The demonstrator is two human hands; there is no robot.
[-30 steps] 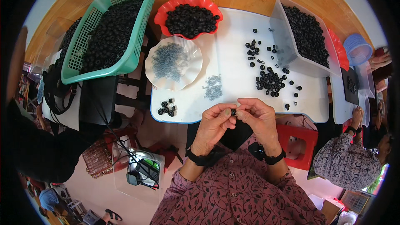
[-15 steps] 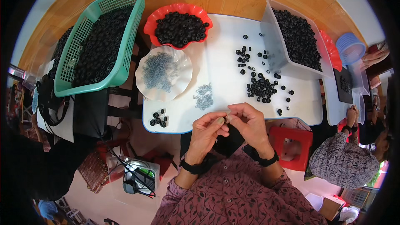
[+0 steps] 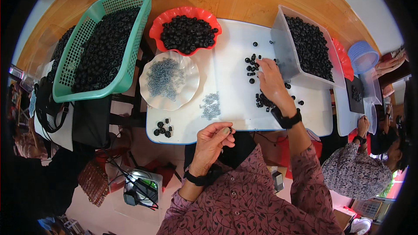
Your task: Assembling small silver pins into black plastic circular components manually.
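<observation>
My left hand (image 3: 212, 144) is at the table's near edge, thumb and forefinger pinched on a small black part (image 3: 230, 129) that is mostly hidden. Stretched over the right half of the white table (image 3: 235, 78), my right hand (image 3: 273, 85) has its thumb apart from its fingers. Its fingertips are beside a loose scatter of small black parts (image 3: 250, 68), round and square. My palm partly covers a denser pile of black parts (image 3: 263, 101). Left of that lies a patch of tiny grey, clear-looking pieces (image 3: 211, 105).
A scalloped white dish (image 3: 189, 87) holds more grey pieces; a red bowl (image 3: 154, 35) behind it holds black parts. Black parts also fill a green basket (image 3: 130, 61) at left and a clear bin (image 3: 285, 56) at right. Several lie front left (image 3: 162, 129). A person (image 3: 357, 167) sits at right.
My hands were together at the near edge. My right hand has moved away, forward and right, to the scattered black parts. The left has stayed near the edge, still pinching.
</observation>
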